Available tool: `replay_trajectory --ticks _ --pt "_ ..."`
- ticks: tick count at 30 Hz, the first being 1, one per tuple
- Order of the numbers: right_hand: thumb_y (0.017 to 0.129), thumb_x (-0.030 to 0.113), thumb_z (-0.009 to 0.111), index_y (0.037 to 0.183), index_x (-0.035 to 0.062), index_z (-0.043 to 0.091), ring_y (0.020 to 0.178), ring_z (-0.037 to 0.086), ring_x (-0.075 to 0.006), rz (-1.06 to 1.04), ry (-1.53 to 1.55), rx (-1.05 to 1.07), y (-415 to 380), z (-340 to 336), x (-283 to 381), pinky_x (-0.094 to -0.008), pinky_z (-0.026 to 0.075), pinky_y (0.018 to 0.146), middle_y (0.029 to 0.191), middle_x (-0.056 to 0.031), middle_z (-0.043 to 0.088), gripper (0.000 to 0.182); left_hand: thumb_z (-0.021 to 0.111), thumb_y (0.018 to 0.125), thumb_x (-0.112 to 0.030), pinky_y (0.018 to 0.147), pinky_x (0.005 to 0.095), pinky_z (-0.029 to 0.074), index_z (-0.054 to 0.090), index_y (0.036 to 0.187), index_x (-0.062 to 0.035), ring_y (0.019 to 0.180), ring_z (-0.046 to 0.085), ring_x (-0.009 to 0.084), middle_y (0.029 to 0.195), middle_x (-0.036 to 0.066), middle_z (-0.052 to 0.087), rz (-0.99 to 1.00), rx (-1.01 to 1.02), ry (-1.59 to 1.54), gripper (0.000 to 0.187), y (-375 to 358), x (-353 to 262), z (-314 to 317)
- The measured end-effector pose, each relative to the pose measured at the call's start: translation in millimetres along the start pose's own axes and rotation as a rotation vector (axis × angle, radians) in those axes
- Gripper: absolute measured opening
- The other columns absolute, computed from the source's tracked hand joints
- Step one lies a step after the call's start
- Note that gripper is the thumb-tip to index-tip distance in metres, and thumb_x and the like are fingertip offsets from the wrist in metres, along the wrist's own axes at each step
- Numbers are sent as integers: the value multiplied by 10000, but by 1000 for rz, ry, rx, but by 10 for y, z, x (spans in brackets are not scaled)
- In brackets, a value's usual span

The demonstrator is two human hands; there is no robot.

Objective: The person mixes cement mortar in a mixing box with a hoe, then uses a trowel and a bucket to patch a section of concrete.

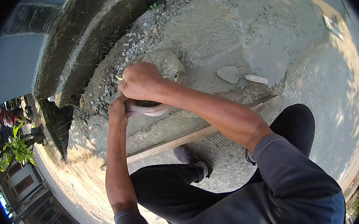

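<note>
On wet cement | L hand [117,111] grips bucket rim [154,111] | R hand [140,80] clenched on tool [119,78]

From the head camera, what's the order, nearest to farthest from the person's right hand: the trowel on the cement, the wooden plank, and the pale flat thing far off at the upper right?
Measured from the right hand:
1. Wooden plank, just below the forearm, lying across the ground.
2. Trowel, off to the side on the wet cement.
3. Pale flat object, far away at the upper right edge.

The plank and trowel are fairly close to call.
</note>
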State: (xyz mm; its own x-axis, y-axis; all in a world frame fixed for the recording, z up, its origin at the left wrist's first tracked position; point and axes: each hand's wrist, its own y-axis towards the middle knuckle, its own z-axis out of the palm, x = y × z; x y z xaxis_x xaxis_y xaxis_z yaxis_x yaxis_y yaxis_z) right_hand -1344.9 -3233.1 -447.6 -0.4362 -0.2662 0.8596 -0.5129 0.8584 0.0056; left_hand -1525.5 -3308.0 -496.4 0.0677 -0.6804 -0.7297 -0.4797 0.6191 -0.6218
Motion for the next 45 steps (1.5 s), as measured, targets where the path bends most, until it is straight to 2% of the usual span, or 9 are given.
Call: replay_trajectory --ticks 9,14,22,25,29,35,40,43,45 --pt "791 299 565 634 -32 657 614 641 -407 -69 153 -118 190 227 -89 -501 519 634 627 -248 611 378 649 866 -189 428 314 537 681 830 52 462 595 193 639 104 630 36 58 70 245 125 15 -156" --pt "779 290 566 563 -33 589 526 587 -375 -117 270 -199 285 253 -204 -495 473 572 555 -247 547 390 660 801 -101 310 270 275 609 649 -6 357 433 120 538 56 539 90 -100 233 187 7 -163 -116" --pt "797 328 588 635 -44 588 477 468 -231 -10 624 -281 379 10 -1056 -413 413 516 520 -184 485 406 639 817 -102 319 274 324 644 724 36 386 547 182 565 137 609 148 -127 329 166 76 -433 381" --pt "803 330 579 652 -46 595 482 487 -251 -14 463 -249 328 54 -1207 -413 417 522 538 -189 508 406 635 828 -111 333 275 344 648 741 39 412 576 192 582 143 617 120 -93 284 174 252 -472 522" --pt "846 353 603 875 7 650 778 653 -407 -99 294 -156 14 325 -1131 -509 498 739 785 -249 649 350 639 837 -124 346 272 356 655 748 39 427 584 193 598 143 623 83 -70 240 187 432 -525 553" --pt "806 382 718 900 -3 674 933 639 -432 -121 71 -149 -87 525 -1227 -510 454 945 863 -253 671 398 662 858 -194 371 252 382 660 747 21 459 595 170 596 97 610 85 -78 263 242 578 -574 554" --pt "815 353 715 875 -7 676 928 632 -437 -179 53 -234 -64 726 -1187 -497 465 930 846 -243 664 367 643 916 -394 389 261 402 616 693 -52 468 586 143 588 55 597 85 -25 305 409 721 -556 268" --pt "843 318 685 827 -8 660 891 633 -425 -198 75 -302 -10 782 -1260 -486 472 901 831 -236 660 328 583 936 -507 412 273 428 568 636 -87 485 594 137 568 39 588 128 -367 483 517 977 -317 -235" --pt "858 298 666 789 -8 640 854 632 -413 -216 87 -347 -15 848 -1310 -478 477 883 809 -229 653 315 514 957 -559 592 387 565 606 979 -2 779 671 226 900 144 650 -69 -306 416 565 1166 212 -597"
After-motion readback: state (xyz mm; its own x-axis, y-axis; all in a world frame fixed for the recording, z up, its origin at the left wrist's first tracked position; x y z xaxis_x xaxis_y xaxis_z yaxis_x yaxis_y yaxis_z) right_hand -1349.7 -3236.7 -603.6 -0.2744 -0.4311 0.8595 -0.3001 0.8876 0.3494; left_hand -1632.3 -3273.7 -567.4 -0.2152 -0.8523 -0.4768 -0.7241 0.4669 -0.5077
